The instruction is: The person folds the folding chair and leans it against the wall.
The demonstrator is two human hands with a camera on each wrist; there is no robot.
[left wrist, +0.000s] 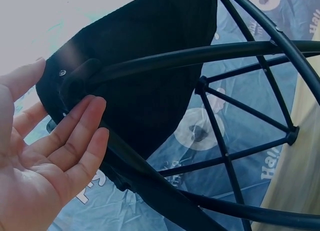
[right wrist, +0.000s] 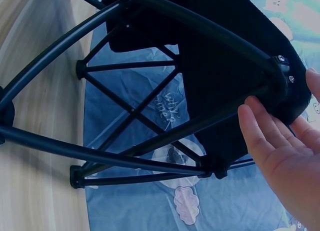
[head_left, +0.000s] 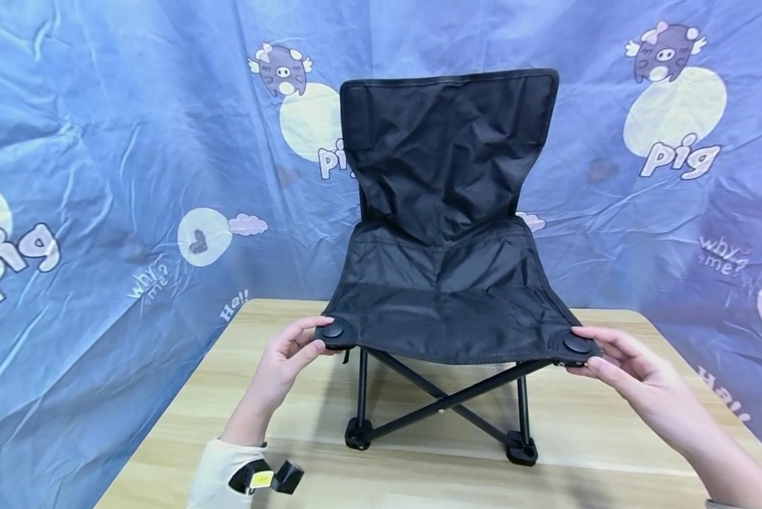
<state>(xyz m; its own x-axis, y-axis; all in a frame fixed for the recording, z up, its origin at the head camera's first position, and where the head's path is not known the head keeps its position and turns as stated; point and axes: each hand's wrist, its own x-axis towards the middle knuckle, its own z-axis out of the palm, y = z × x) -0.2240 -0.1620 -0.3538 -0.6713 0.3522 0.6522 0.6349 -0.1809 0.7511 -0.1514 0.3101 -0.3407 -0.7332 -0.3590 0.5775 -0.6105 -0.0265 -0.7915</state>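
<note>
Now: chair (head_left: 444,283) on table (head_left: 610,438) | blue pig-print backdrop (head_left: 101,177) close behind

The folding chair (head_left: 444,233) stands on the table (head_left: 610,438) before the backdrop cloth (head_left: 114,162), with the left hand (head_left: 288,353) at its front left seat corner and the right hand (head_left: 623,367) at its front right corner.

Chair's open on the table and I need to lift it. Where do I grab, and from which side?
Probably the chair's two front seat corners, from the front. Each has a hard cap over a frame tube, firmer than the slack fabric. The left hand and right hand already touch those corners, fingers under the seat edge against the tubes.
</note>
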